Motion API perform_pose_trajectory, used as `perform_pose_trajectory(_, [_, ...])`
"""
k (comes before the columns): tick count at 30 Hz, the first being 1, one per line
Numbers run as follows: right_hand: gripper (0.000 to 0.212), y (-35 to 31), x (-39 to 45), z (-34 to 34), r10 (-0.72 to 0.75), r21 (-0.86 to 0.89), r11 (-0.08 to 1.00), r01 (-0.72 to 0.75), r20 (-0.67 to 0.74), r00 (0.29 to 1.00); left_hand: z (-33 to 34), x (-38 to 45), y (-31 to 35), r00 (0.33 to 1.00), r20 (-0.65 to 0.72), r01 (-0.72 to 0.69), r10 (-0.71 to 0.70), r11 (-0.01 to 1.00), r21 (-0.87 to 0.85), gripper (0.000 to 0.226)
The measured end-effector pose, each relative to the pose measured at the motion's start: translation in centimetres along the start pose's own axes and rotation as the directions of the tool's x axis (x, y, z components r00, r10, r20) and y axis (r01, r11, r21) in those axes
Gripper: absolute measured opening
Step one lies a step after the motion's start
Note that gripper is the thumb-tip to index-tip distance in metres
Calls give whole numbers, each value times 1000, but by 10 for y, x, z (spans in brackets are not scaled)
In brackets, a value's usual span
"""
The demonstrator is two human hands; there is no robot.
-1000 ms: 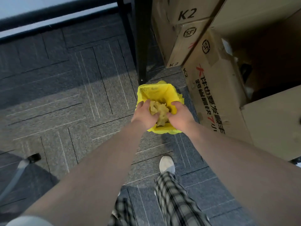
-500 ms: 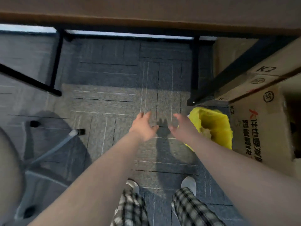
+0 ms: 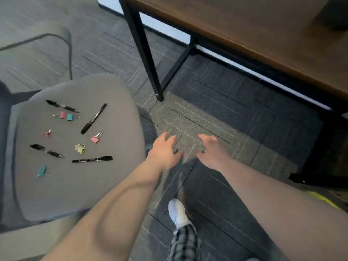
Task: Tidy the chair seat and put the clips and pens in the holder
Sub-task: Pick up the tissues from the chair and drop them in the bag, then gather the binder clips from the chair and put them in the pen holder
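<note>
A grey chair seat (image 3: 105, 185) fills the left of the view. On it lie several black pens, among them a marker (image 3: 92, 159) near the front and another marker (image 3: 93, 118) further back. Several small binder clips are scattered between them: pink (image 3: 95, 138), teal (image 3: 41, 171), yellow-green (image 3: 80, 148). My left hand (image 3: 164, 151) hovers just past the seat's right edge, fingers spread, holding nothing. My right hand (image 3: 211, 151) is beside it over the carpet, also spread and holding nothing. No holder is in view.
A dark wooden desk (image 3: 263, 34) with black metal legs (image 3: 145, 53) stands ahead and to the right. A strip of the yellow bin liner (image 3: 320, 198) shows at the right edge. My white shoe (image 3: 178, 211) is on the grey carpet below my hands.
One second ago both hands pressed crumpled paper into the yellow-lined bin. They let go and came away with nothing in them. The view has swung left, bringing the chair seat with pens and clips into sight.
</note>
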State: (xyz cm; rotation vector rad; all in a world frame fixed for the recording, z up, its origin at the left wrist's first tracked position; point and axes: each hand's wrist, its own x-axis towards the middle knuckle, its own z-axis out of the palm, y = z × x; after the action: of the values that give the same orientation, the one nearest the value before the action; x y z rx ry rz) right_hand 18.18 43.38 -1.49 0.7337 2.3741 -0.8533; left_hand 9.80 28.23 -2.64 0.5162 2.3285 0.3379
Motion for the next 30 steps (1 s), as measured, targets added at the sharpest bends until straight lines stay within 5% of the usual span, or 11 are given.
perform_pose_trajectory(9, [59,-169,45,37,-236,-121,962,244,80,969,-83,-28,-146,966,-191,173,-176,984,-33,44])
perform_pose_trajectory(14, [55,-219,66,76,-363,-196,900,389,156,919,-87,-41,-208,905,-244,345,-347,937,-54,57])
perform_pose_trajectory(22, [59,-263,86,123,-552,-511,583,632,322,769,-84,-37,-251,871,-299,386,-391,919,-78,61])
perform_pose_trajectory(30, [42,-308,114,136,-570,-573,444,689,413,711,-100,-18,-276,886,-305,369,-349,929,11,54])
